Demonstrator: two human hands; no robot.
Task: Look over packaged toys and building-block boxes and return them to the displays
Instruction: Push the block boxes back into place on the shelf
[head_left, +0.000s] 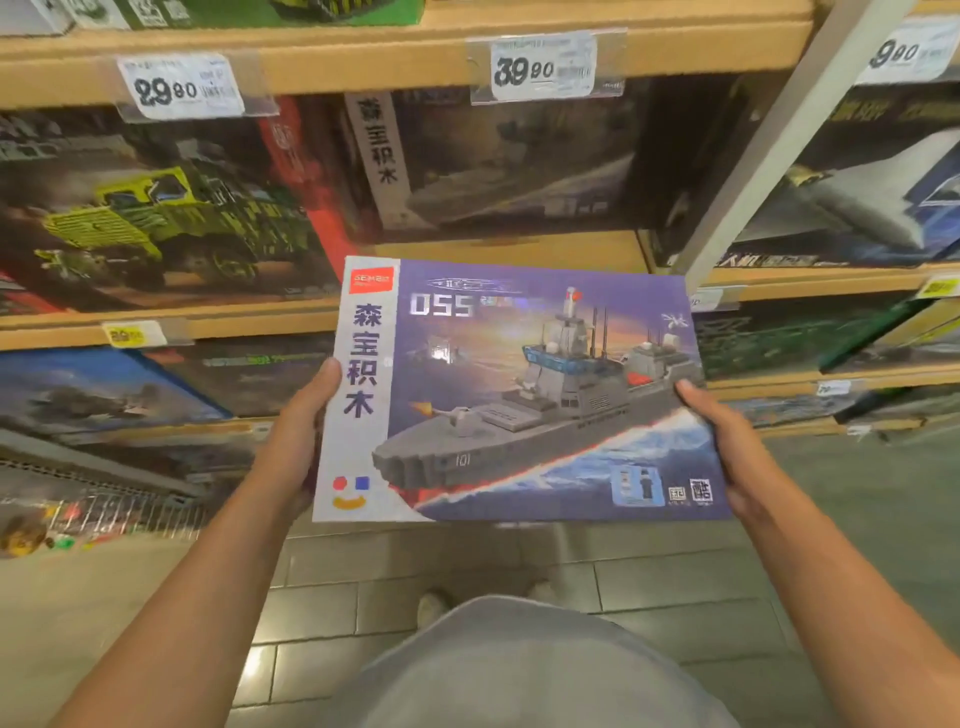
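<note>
Seen from a head-worn camera looking down and forward in a toy aisle. Held up flat at centre, face toward the camera: a building-block box, purple, printed with a grey warship marked 101, the number 055 near the top, and a white strip of large Chinese characters down its left edge. Gripped at both short sides and lifted clear of the shelves, in front of the lower tiers.

Left hand clasping the box's left edge, thumb lying on the white strip, fingers hidden behind the cardboard. Right hand clasping the right edge, thumb on the printed face near the ship's stern, fingers likewise out of sight behind. Both forearms bare, reaching up from the bottom corners.

Behind: tan wooden shelving in several tiers, packed with dark boxed sets. Upper left, a box showing a lime-green truck. Directly above the held box, a dark warship box with a similar white character strip. To the right of a pale slanted upright post, a box picturing a grey aircraft. Price tags clipped to the top shelf edge: 29.90 at left, 39.90 at centre, a partly cut-off one at far right. Small yellow labels on lower shelf edges, too blurred to read.

Below: grey tiled floor, a grey-clothed torso, and the toes of pale shoes.
</note>
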